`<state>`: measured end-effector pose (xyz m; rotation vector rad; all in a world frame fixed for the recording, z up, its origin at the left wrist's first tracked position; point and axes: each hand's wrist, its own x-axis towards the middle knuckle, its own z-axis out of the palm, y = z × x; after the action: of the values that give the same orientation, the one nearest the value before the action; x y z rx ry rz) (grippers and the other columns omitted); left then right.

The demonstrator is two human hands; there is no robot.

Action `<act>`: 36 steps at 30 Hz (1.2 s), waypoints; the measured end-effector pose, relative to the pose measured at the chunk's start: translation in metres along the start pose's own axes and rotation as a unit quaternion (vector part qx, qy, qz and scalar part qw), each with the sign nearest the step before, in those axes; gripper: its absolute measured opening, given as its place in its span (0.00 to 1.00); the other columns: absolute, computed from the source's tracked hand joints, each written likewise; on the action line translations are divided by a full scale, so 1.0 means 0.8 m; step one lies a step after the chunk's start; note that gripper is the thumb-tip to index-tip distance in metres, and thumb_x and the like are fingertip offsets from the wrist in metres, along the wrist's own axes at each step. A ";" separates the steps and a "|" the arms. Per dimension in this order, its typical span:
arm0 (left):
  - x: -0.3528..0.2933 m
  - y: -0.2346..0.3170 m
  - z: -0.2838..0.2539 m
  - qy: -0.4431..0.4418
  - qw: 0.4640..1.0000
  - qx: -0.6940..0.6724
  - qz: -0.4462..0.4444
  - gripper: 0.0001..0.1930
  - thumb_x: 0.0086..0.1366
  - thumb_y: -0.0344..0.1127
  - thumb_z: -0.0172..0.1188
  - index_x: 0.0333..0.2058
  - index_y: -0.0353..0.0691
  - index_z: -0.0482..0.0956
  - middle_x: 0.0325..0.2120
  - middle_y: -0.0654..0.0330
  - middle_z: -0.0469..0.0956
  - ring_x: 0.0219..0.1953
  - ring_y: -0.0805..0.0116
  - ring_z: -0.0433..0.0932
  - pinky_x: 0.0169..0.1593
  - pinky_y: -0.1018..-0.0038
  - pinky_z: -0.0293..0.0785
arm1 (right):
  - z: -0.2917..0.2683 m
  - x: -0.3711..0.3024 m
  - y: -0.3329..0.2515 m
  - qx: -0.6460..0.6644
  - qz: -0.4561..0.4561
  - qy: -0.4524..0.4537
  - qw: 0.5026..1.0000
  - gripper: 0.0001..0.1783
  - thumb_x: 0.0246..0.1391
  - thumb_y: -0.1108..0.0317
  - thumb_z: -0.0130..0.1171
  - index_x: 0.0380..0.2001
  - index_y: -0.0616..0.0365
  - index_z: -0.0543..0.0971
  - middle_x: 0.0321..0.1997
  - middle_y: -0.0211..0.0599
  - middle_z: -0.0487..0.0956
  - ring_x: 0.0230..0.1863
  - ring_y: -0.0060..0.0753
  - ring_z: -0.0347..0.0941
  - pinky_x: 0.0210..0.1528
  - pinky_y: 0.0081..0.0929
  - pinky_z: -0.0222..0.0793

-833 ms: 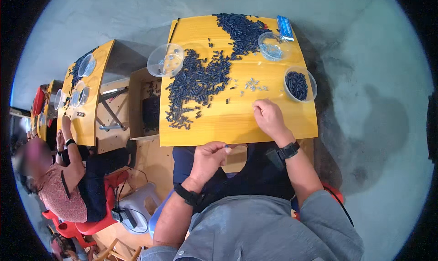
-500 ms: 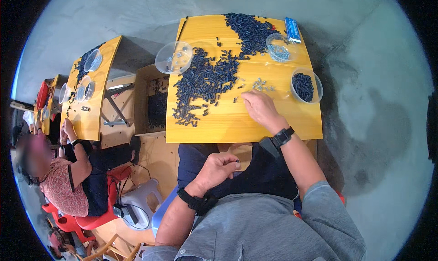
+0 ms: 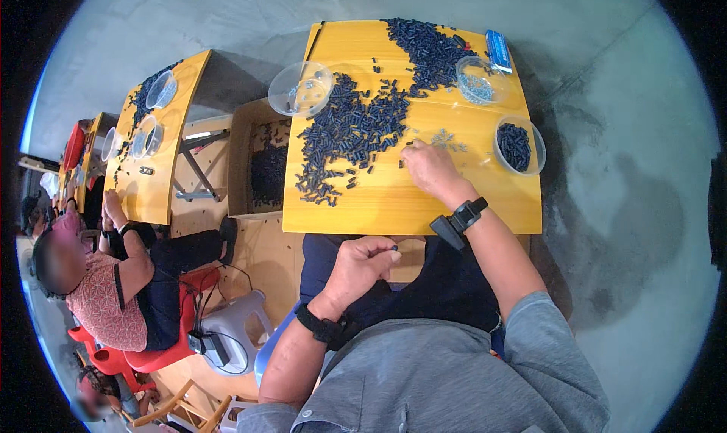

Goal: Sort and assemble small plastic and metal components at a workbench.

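Note:
My left hand (image 3: pixel 357 270) is in front of the table's near edge, above my lap. Its thumb and forefinger pinch a small black tube piece (image 3: pixel 394 248), whose end shows at the fingertips. Over the yellow table (image 3: pixel 454 206) reaches my right hand (image 3: pixel 433 171), fingers bent down together at the surface. Whatever those fingertips hold, if anything, is hidden. A loose black piece lies just left of them, and a small pile of silvery screws (image 3: pixel 447 139) is just beyond. A wide heap of black tube pieces (image 3: pixel 352 126) spreads to the left.
Clear plastic tubs stand at the left edge (image 3: pixel 301 113), at the far right with screws (image 3: pixel 485 100), and at the right with black pieces (image 3: pixel 515 146). A blue box (image 3: pixel 498 50) lies behind. A cardboard box (image 3: pixel 241 198) is left of the table. Another person (image 3: pixel 113 289) works further left.
The whole view has shifted a little, so the table appears further right. My right fingertips are slightly closer to the loose black pieces. My left hand is a bit higher, still pinching its piece.

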<state>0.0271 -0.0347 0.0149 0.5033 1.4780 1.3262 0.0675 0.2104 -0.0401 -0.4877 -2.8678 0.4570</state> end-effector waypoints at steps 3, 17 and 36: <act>0.007 -0.008 -0.004 0.034 0.999 -0.035 -0.007 0.05 0.60 0.27 0.58 0.34 0.33 0.78 0.24 0.63 0.78 0.20 0.80 0.73 0.25 0.84 0.69 | 0.010 0.000 0.009 -0.017 0.008 0.014 1.000 0.05 0.47 0.73 0.50 0.24 0.61 0.74 0.27 0.50 0.75 0.31 0.53 0.75 0.33 0.46 0.70; 0.036 0.024 -0.001 0.081 0.988 -0.116 0.058 0.06 0.63 0.28 0.56 0.38 0.32 0.76 0.26 0.60 0.79 0.23 0.76 0.75 0.29 0.82 0.71 | -0.108 -0.035 -0.068 0.434 0.073 -0.130 0.888 0.05 0.51 0.74 0.52 0.24 0.63 0.74 0.18 0.35 0.75 0.19 0.24 0.74 0.22 0.25 0.68; 0.042 0.022 0.020 0.098 0.978 -0.169 0.071 0.05 0.66 0.29 0.51 0.35 0.34 0.74 0.25 0.65 0.75 0.24 0.79 0.72 0.28 0.82 0.68 | -0.089 -0.043 -0.092 0.406 -0.060 -0.022 0.912 0.02 0.51 0.76 0.54 0.27 0.63 0.73 0.20 0.34 0.73 0.18 0.24 0.70 0.21 0.22 0.65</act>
<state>0.0229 0.0056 0.0195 0.2664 1.3525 1.7417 0.0954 0.1510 0.0457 -0.1423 -2.4001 1.5319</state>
